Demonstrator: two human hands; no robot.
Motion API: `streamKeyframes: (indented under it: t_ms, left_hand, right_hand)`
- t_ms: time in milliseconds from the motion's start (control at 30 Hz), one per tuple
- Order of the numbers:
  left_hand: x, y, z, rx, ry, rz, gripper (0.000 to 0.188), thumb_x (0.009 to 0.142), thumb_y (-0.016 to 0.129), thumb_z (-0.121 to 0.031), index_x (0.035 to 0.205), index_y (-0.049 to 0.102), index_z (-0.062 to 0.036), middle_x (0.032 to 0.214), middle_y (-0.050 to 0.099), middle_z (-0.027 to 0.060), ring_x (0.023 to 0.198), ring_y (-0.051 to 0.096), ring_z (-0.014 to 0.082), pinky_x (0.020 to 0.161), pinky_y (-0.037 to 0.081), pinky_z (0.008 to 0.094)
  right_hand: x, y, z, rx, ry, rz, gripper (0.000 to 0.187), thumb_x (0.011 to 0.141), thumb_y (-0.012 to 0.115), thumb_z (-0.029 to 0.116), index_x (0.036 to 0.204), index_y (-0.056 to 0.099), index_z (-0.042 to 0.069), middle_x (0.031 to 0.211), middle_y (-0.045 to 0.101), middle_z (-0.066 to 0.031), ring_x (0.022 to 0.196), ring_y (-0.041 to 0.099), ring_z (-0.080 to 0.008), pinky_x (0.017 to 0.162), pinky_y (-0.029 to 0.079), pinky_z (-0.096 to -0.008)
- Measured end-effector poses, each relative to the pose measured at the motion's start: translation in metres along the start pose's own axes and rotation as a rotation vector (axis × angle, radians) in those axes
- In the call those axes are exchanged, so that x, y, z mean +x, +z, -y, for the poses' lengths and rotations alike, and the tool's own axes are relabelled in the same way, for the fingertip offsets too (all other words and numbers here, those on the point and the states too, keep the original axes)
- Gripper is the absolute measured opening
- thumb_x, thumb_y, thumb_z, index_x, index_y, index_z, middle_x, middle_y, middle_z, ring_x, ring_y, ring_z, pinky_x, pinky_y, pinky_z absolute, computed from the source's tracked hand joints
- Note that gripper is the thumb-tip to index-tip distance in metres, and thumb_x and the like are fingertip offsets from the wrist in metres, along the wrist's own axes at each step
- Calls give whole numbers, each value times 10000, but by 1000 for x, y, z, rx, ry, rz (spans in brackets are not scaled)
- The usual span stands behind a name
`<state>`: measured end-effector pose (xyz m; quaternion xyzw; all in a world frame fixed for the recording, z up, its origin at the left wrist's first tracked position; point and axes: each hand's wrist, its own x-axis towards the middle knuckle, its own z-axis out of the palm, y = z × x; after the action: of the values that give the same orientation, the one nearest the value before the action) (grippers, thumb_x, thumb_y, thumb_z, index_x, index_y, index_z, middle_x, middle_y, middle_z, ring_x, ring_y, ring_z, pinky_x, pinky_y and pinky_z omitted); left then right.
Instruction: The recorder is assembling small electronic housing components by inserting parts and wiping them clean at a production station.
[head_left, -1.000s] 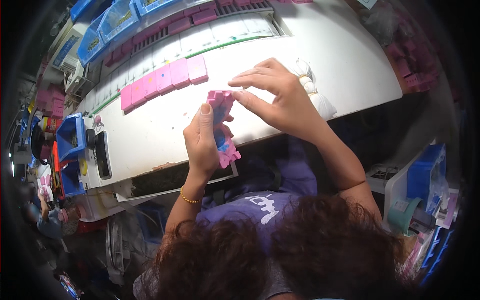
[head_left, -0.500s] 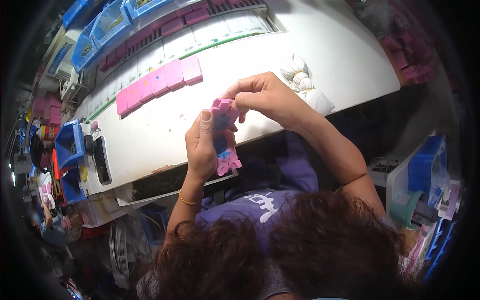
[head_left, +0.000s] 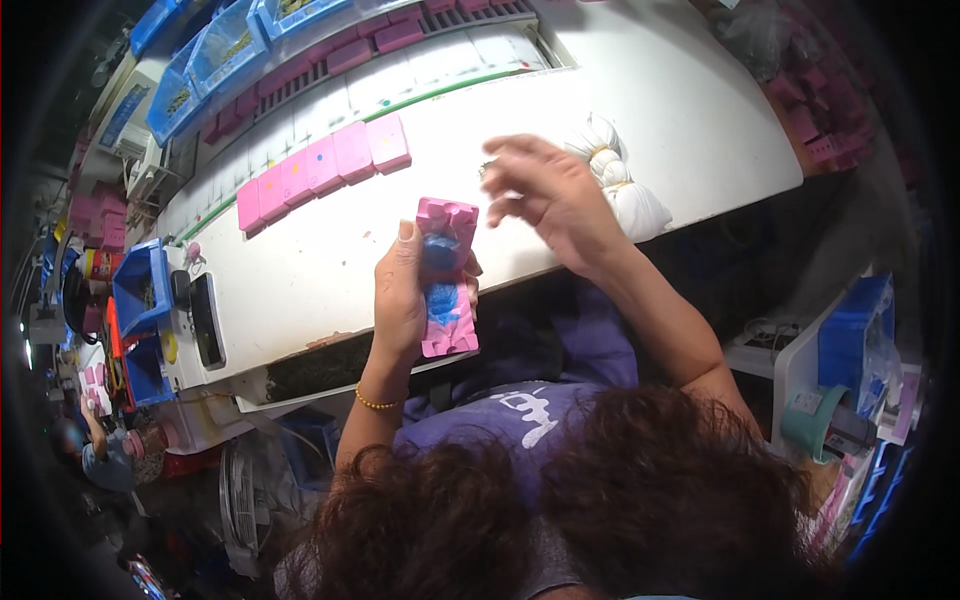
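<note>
My left hand [head_left: 398, 285] grips a long pink rubber mould block [head_left: 460, 262] with blue patches in its two hollows, its hollow face turned up. The thumb presses on its left edge, and fingertips show at the right edge. To the right of the block, my right hand [head_left: 550, 195] hovers over the white table with its fingers spread, blurred by motion. By its fingertips is a small speck, too blurred to make out. Several pink blocks [head_left: 322, 160] lie side by side in a row farther off on the table.
A white cloth bundle [head_left: 610, 170] tied with bands lies right of my right hand. Blue bins [head_left: 222, 55] with small contents line the far left. A phone [head_left: 205, 320] lies at the table's [head_left: 680, 90] left end. Pink blocks [head_left: 825, 120] are piled at the far right.
My right hand has come off the mould block and moved right, its fingers spreading. The block now faces up more flatly in my left hand, showing both blue hollows.
</note>
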<state>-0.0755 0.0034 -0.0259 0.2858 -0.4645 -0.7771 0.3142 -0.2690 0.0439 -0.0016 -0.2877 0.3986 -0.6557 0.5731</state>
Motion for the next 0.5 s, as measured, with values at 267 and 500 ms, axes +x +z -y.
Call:
streamKeyframes:
  t_ms: [267,500]
  left_hand:
    - [2,2,6,-136,-57,-68,555,1059,308,-464,1082,555,33,803,627,150,578,626,176,520,535,291]
    - [-5,17,-1,-114,-39,-22,555,1057,307,-460,1247,506,21,986,645,152,810,677,218,676,580,353]
  right_hand:
    - [-14,-46,-14,-1109,-543,-291,434,841,535,14,1274,526,-7,1141,594,-157,1030,566,-269,879,492,-360]
    - [-41,-2,-27,-744,-148,253,737,827,783,274,1433,436,34,1248,536,-92,1118,514,-192,1034,387,-344]
